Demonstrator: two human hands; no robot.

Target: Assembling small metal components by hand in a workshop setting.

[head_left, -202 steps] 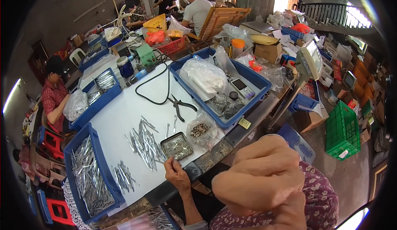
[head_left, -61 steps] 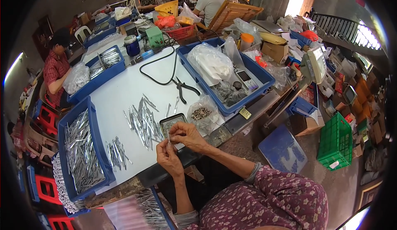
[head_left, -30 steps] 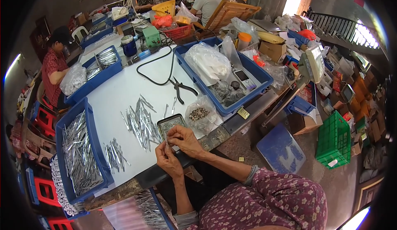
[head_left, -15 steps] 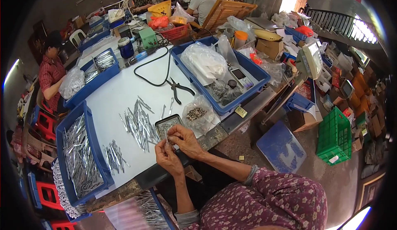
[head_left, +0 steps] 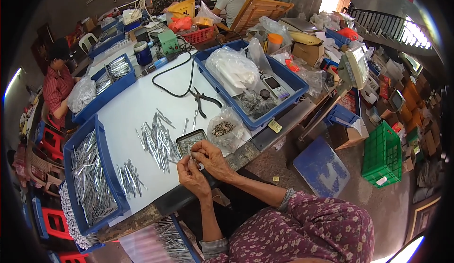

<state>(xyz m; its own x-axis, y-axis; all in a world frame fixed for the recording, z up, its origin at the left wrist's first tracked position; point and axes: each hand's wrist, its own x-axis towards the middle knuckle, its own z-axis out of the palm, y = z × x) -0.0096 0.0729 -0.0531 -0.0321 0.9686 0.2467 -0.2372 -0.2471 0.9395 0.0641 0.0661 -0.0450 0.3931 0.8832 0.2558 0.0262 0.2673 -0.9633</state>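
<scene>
My left hand [head_left: 194,178] and my right hand [head_left: 213,161] meet above the table's near edge, fingertips pinched together. Whatever they hold between them is too small and covered to make out. Just beyond my fingers is a small square tin [head_left: 187,142] with tiny metallic bits in it. Beside it, a clear plastic bag [head_left: 231,142] lies open around a heap of small brownish parts [head_left: 223,129]. Left of the tin a loose pile of thin silvery metal strips [head_left: 158,140] is spread on white paper, with a smaller pile [head_left: 129,178] further left.
A blue tray [head_left: 124,205] full of metal strips stands at the left. Black-handled pliers [head_left: 204,103] and a black cable [head_left: 163,94] lie beyond the piles. At the right a blue tray [head_left: 295,103] holds plastic bags and a phone. A person in a red checked shirt [head_left: 57,90] sits far left.
My hands stay together in nearly the same place, with only a slight shift of the fingers. At the far left, the person in the checked shirt has moved a little.
</scene>
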